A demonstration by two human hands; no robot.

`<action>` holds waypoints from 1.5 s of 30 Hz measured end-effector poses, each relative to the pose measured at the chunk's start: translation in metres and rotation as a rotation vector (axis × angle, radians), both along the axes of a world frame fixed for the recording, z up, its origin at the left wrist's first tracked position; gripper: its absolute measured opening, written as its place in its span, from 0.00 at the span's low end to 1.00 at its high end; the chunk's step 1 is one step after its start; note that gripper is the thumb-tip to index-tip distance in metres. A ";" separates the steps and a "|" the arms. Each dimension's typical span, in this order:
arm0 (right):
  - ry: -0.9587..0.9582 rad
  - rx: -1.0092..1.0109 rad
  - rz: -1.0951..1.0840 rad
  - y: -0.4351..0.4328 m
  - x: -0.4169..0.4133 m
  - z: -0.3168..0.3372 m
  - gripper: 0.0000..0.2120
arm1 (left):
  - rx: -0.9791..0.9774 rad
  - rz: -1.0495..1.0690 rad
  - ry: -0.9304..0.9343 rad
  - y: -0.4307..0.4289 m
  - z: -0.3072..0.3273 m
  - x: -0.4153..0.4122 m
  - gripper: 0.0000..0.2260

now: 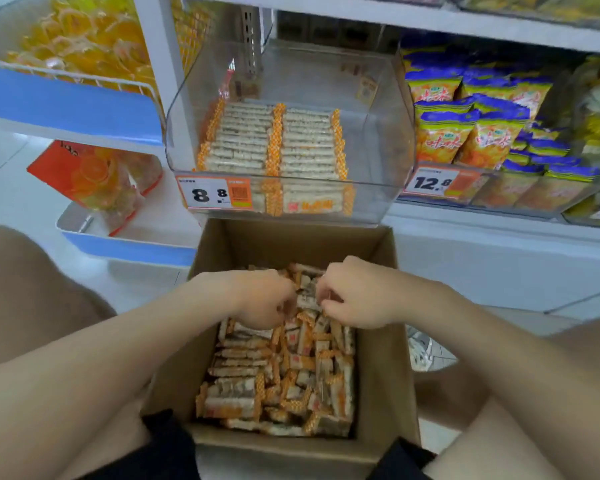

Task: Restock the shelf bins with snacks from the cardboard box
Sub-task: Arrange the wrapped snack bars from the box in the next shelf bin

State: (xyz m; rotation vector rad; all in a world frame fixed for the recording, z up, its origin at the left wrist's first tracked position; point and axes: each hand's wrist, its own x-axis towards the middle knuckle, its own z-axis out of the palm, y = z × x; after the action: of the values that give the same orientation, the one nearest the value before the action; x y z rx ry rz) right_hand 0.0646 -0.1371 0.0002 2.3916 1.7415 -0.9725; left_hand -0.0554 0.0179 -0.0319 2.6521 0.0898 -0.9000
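Far left, a red-and-orange printed bag (94, 178) sits in the blue wire rack (66, 102), its writing too blurred to read. Now the left hand (260, 299), fingers curled down into the orange-and-white wrapped snack bars (281, 372) heaped in the open brown cardboard box (381, 358) near, between the knees. Picking looks like the step in hand. Beyond it, the clear plastic shelf bin (378, 140) holds two neat rows, with room at its right. Its white-and-orange price tag (213, 194) reads 8.8. The right hand (357, 294) pinches bars just beside the left. Next move, I'd say: lift a bundle, square it, lay it flat. Further right, a second price tag (433, 183) reads 12.8 below yellow-and-purple snack packets (465, 133).
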 end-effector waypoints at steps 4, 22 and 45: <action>-0.015 -0.190 -0.005 -0.009 -0.006 -0.076 0.12 | -0.026 0.074 0.099 -0.006 -0.066 -0.004 0.11; -0.217 -0.696 0.175 -0.036 -0.010 -0.205 0.26 | -0.309 0.239 0.150 -0.077 -0.226 0.022 0.20; -0.054 -0.243 -0.091 -0.042 -0.001 -0.131 0.16 | -0.424 0.523 -0.055 -0.023 -0.134 -0.005 0.07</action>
State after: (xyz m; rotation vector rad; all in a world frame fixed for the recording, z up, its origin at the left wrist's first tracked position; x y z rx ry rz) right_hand 0.0641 -0.1788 -0.1305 2.3345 1.4168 -1.0517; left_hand -0.0607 -0.0050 -0.1658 2.1043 0.4944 -0.5898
